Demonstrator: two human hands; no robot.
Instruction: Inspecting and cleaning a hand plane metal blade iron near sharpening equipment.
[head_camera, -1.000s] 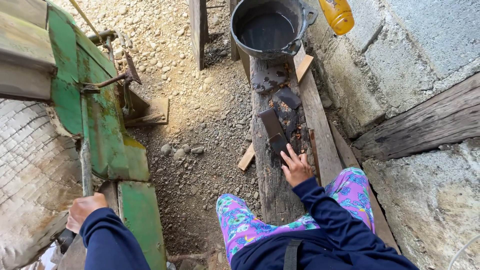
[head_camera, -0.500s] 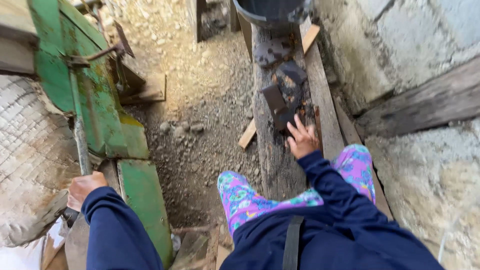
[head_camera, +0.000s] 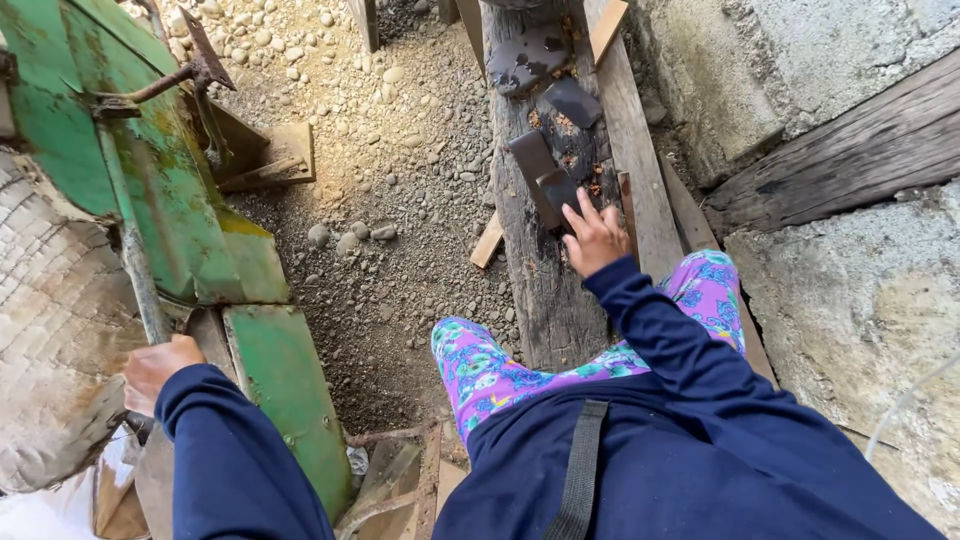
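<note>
Dark flat metal piece (head_camera: 545, 180) lies lengthwise on top of a weathered wooden beam (head_camera: 545, 300), roughly at mid-length of what shows. Right hand (head_camera: 594, 238) rests on the near end of that piece, fingers spread and extended, fingertips touching it, not closed around it, so the hand is open and grips nothing. Further up the beam, two more dark flat pieces: a smaller one (head_camera: 573, 100) just beyond, and a larger irregular one (head_camera: 528, 60) near the top edge, with rusty crumbs scattered around them. A thin wooden plank (head_camera: 640, 190) runs along the beam's right side, touching it. A short wood scrap (head_camera: 487, 242) leans against the beam's left side on the gravel ground (head_camera: 400, 170). Right of the plank, a rough concrete wall (head_camera: 850, 290) with a dark timber (head_camera: 840, 170) set across it. Person's knees in purple patterned trousers (head_camera: 490, 370) sit against the beam's near end. Left hand (head_camera: 155, 368) is far left, well apart from the beam, curled around the lower end of a rusty metal rod (head_camera: 130, 250), fingers wrapped shut on it. The rod runs up along a green painted metal machine (head_camera: 190, 220), with a woven sack (head_camera: 50, 330) beside it at the left edge.
</note>
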